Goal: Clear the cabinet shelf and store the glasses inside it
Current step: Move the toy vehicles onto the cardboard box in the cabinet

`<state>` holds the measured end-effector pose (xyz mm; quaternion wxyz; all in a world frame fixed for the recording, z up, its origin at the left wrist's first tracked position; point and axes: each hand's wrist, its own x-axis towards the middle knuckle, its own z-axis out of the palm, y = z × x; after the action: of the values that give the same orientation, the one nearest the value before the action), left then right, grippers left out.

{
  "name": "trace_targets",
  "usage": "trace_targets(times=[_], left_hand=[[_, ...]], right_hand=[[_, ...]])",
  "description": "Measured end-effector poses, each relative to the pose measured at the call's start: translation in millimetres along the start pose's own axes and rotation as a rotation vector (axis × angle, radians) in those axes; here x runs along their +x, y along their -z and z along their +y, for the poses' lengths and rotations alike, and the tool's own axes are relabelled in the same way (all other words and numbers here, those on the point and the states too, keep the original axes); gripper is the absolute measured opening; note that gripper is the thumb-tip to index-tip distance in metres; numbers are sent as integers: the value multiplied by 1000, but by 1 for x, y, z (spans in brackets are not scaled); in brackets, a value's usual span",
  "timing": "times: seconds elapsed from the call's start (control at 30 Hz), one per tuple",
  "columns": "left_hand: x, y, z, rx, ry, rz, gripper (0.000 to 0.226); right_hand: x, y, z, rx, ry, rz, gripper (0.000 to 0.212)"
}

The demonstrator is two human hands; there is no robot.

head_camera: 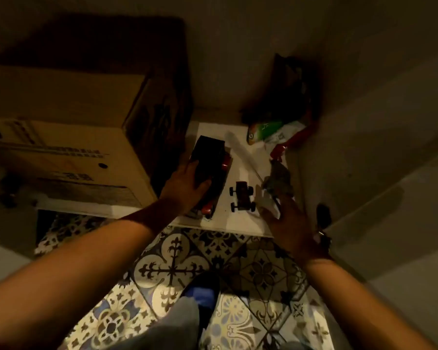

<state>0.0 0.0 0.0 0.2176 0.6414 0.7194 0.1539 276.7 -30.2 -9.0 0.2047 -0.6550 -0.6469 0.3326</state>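
Clearing had barely begun; the white shelf (240, 221) was cluttered, and no glasses were visible; the left hand (185, 188) clasped a dark boxy toy truck (210, 157), the right hand (286, 218) pinched crumpled paper (269, 203); a small wheeled toy car (242, 199), glossy packets (276, 132) and a matte cardboard box (61, 137) remained.

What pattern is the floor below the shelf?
Ornate patterned tiles, dark floral and cross motifs on pale ground; head view.
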Motion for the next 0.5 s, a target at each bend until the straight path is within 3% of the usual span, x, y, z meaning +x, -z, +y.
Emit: trace_targets(times=[0.2, 0.33, 0.5], left_hand=[[7, -22, -28, 245, -113, -10, 80], [14, -26, -31, 192, -5, -41, 92], [17, -43, -23, 110, 67, -14, 100]], right_hand=[[23, -44, 12, -301, 151, 53, 57], [40, -70, 14, -510, 166, -22, 65], [57, -89, 15, -592, 121, -28, 63]])
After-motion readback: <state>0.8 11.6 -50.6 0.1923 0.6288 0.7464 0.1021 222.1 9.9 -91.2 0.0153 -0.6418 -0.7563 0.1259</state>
